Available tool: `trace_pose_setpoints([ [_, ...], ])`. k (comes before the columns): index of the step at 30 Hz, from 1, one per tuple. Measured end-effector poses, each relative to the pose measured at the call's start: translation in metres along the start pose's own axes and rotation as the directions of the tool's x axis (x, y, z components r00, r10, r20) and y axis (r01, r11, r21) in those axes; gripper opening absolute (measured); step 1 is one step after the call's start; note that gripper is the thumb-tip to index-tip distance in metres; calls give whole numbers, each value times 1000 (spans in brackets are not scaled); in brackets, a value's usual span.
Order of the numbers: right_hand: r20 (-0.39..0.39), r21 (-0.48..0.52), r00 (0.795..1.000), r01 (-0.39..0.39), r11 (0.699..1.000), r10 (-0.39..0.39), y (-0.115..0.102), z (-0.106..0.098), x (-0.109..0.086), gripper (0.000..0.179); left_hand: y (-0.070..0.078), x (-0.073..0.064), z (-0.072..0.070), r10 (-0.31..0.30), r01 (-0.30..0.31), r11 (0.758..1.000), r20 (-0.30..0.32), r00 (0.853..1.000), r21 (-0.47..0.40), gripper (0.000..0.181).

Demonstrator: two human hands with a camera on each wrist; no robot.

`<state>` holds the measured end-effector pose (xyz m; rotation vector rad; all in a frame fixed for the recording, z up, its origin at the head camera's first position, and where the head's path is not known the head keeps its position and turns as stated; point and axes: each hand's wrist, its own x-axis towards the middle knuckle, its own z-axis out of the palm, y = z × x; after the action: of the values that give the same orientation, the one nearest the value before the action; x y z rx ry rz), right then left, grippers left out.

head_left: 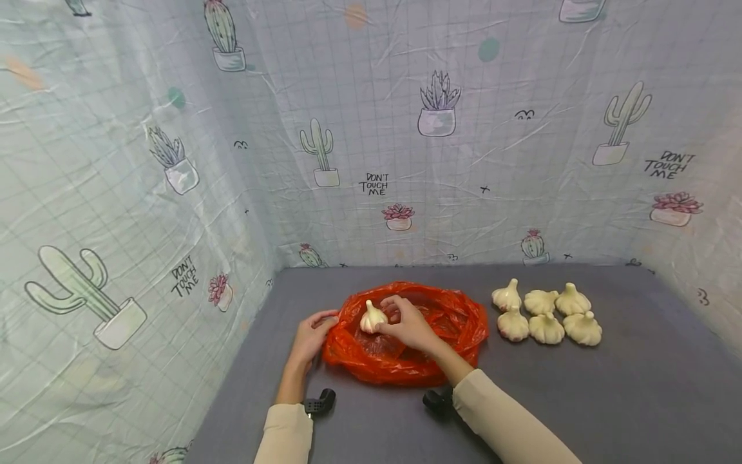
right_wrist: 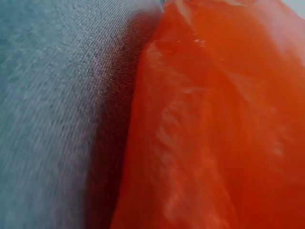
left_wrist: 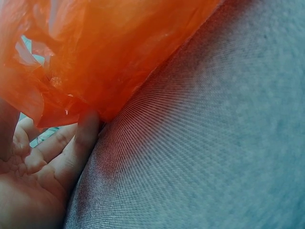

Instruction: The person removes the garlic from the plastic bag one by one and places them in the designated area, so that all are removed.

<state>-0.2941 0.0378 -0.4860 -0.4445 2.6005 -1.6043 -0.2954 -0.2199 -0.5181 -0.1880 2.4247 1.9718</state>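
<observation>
A crumpled red plastic bag (head_left: 400, 372) lies wide-mouthed on the grey table. At its left side my left hand (head_left: 311, 336) holds the rim between thumb and fingers. In the left wrist view, the fingers of my left hand (left_wrist: 52, 162) meet the lower edge of the bag (left_wrist: 124, 52). My right hand (head_left: 408, 325) reaches over the bag's mouth from the right and grips a garlic bulb (head_left: 373, 317), stem up, above the left part of the opening. Only the bag's side (right_wrist: 214, 124) and the cloth show in the right wrist view; my right hand is hidden there.
Several garlic bulbs (head_left: 546, 328) sit in two rows on the grey tabletop (head_left: 626, 399), right of the bag. A cactus-print curtain (head_left: 371, 142) hangs behind and at both sides. Black wrist devices (head_left: 321, 403) are worn at both wrists.
</observation>
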Motion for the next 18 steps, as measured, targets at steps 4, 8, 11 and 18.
trace_pose_setpoints([
  [4,8,-21,1000,-29,999,29,2,6,7,55,-1,1,1,1,-1,1000,-3,1000,-4,29],
  [8,13,-37,999,-45,998,46,3,11,12,57,-1,1,1,4,-4,1000,-3,1000,-5,31],
  [11,6,-55,998,-56,997,56,4,13,16,58,0,1,1,8,-8,1000,-3,1000,2,32],
  [18,12,-97,999,-39,995,41,10,17,22,62,0,-1,1,8,-8,1000,-8,1000,9,32],
])
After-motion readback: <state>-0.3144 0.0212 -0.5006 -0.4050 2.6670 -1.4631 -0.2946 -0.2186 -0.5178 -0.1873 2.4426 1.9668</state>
